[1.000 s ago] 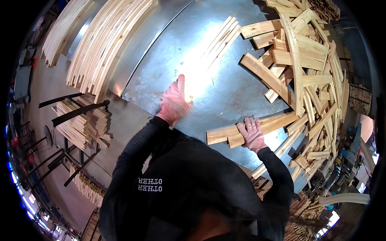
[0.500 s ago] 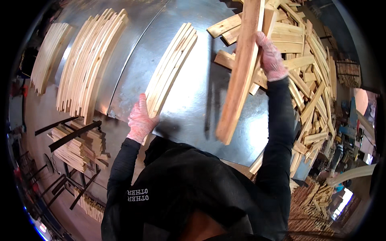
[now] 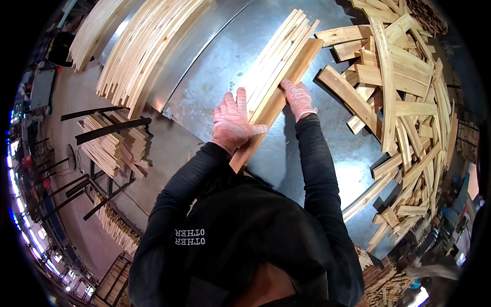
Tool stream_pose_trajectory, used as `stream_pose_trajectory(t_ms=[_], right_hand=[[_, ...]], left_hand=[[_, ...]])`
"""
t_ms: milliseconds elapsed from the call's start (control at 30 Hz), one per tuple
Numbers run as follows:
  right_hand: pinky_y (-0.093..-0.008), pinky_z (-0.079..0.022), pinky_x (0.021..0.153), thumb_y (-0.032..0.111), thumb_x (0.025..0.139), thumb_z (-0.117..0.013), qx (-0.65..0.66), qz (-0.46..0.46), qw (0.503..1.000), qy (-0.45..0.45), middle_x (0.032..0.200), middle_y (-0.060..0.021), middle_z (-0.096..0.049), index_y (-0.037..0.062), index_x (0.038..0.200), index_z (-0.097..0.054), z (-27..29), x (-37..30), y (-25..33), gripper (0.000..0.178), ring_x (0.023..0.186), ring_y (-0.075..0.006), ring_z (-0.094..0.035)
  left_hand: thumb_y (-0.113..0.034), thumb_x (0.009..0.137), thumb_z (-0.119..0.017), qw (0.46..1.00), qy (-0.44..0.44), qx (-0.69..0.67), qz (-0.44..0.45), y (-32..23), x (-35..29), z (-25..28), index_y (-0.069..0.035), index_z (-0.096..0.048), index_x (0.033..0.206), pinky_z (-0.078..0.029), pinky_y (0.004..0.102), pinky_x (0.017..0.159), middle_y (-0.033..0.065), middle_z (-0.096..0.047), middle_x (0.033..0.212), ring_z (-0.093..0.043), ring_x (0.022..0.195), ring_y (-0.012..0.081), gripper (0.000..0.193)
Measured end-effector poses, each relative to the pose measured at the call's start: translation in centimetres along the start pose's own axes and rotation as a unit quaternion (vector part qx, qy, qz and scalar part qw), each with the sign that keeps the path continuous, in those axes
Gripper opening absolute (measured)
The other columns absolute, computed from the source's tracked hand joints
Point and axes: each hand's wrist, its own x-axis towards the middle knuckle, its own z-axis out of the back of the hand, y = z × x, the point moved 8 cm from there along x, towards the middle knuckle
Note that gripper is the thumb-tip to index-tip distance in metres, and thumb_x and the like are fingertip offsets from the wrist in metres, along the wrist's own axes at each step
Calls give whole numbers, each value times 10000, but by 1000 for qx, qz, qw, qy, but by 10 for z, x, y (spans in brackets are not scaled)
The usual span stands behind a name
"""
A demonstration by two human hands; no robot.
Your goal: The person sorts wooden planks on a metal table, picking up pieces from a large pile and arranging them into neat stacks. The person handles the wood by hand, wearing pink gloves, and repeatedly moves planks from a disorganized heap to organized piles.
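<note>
A small row of pale wooden slats (image 3: 276,60) lies lengthwise on the metal table (image 3: 204,87). Along its right side sits a wider, browner wooden board (image 3: 281,98), its near end jutting past the slats toward me. My left hand (image 3: 232,122), in a pinkish knit glove, rests on the near ends of the slats, fingers stretched out and thumb reaching across the board. My right hand (image 3: 298,98), gloved the same way, grips the board's right edge around its middle; the fingertips are partly hidden against the wood.
Loose wooden boards (image 3: 409,77) lie in a jumbled heap at the right. Two neat rows of slats, one nearer (image 3: 146,46) and one farther left (image 3: 97,33), stand across the table seam. Below them, a black metal stand (image 3: 110,135) holds more wood.
My right hand has brought the board down and left, from over the heap to the slats' right side. My left hand has shifted, its fingers now spread over the slats' near ends.
</note>
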Motion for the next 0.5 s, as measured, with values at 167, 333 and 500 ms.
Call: stream_pose_trajectory(t_ms=[167, 333, 500], right_hand=[[-394, -467, 979, 617, 852, -609, 131, -26, 991, -28, 1150, -256, -678, -108, 1233, -606, 53, 4, -21, 818, 1137, -356, -623], [-394, -504, 930, 433, 860, -759, 449, -60, 891, 11, 1252, -141, -641, -30, 1360, -536, 79, -6, -20, 717, 1117, -272, -621], [-454, -431, 1058, 719, 919, -446, -58, -20, 997, -36, 1261, -312, -617, -51, 1285, -601, 128, -10, 6, 867, 1249, -441, -549]], left_hand=[[-510, 761, -731, 999, -3, 23, 30, -4, -1, -3, -32, -161, 1571, -392, 505, 1037, 257, -453, 1378, -493, 1245, 396, 1100], [-469, 761, -723, 999, -44, 21, 21, 16, 3, 0, -25, -193, 1559, -412, 505, 1015, 247, -497, 1317, -518, 1206, 398, 1056], [-430, 789, -743, 995, 70, 43, 58, 6, 5, 23, 26, -187, 1553, -440, 434, 1055, 244, -472, 1410, -530, 1252, 365, 1049]])
